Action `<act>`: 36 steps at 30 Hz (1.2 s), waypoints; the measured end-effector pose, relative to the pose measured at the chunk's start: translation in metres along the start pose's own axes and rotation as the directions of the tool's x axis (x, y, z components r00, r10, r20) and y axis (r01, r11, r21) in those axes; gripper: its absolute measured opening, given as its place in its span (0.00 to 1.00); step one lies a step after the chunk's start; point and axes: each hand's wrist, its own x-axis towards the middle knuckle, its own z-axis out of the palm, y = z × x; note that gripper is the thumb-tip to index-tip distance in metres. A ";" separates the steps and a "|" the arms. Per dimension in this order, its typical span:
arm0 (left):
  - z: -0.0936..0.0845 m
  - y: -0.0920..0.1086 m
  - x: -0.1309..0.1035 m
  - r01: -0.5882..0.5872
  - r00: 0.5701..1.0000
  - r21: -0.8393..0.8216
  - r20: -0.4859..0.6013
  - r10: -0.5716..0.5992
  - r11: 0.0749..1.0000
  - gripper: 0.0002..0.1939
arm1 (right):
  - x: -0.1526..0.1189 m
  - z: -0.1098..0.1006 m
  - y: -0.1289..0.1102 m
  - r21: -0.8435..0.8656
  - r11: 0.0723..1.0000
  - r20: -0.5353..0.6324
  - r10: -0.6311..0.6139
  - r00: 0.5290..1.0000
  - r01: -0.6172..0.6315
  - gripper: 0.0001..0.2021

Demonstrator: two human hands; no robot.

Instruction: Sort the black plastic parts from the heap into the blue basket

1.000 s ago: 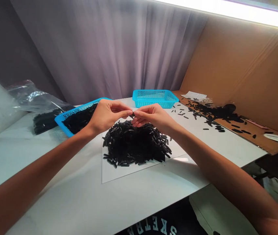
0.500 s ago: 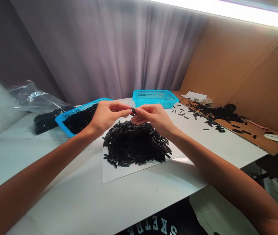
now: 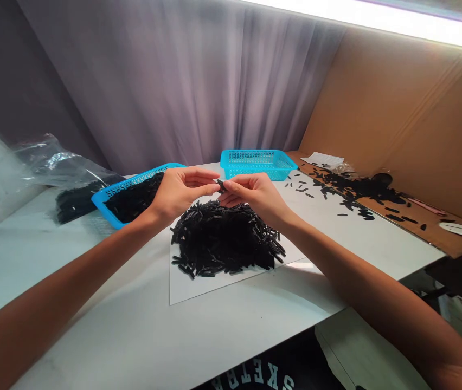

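Between the fingertips of both hands is a small black strip-shaped piece (image 3: 221, 186), mostly covered by the fingers. My left hand (image 3: 178, 189) pinches its left end between thumb and fingers. On the other end my right hand (image 3: 251, 190) closes with thumb and forefinger, its other fingers curled below. Both hands are raised over a heap of similar black pieces (image 3: 226, 238), which lies on a white sheet (image 3: 186, 290) on the table. What exactly the pieces are is too small to tell.
A blue basket (image 3: 111, 214) full of black pieces stands left, beside a clear plastic bag (image 3: 80, 168) of more. Behind the hands is another blue basket (image 3: 282, 173). Loose black pieces (image 3: 353, 187) lie scattered at right near the cardboard wall (image 3: 410, 124). A lamp (image 3: 377, 19) hangs above.
The small black piece has turned slightly between the fingertips and less of it shows. Both hands have stayed almost in the same place.
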 end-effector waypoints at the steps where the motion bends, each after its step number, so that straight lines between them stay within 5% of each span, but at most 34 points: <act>1: 0.000 0.000 0.000 -0.008 1.000 0.009 0.000 0.008 1.000 0.18 | 0.000 0.000 0.000 -0.003 1.000 0.002 -0.002 1.000 0.002 0.21; 18: 0.000 0.003 -0.001 0.008 1.000 0.032 -0.012 -0.008 0.999 0.19 | 0.002 -0.004 -0.002 -0.093 0.995 0.081 -0.037 0.996 0.045 0.19; 25: -0.001 0.003 0.000 0.031 0.999 -0.029 0.025 -0.030 0.999 0.20 | 0.003 -0.008 -0.003 -0.009 1.000 0.090 0.029 0.995 -0.029 0.18; 36: -0.004 0.002 0.001 0.028 0.999 0.039 0.028 -0.029 0.999 0.20 | 0.002 -0.007 -0.004 -0.052 0.999 0.044 0.015 0.999 -0.013 0.17</act>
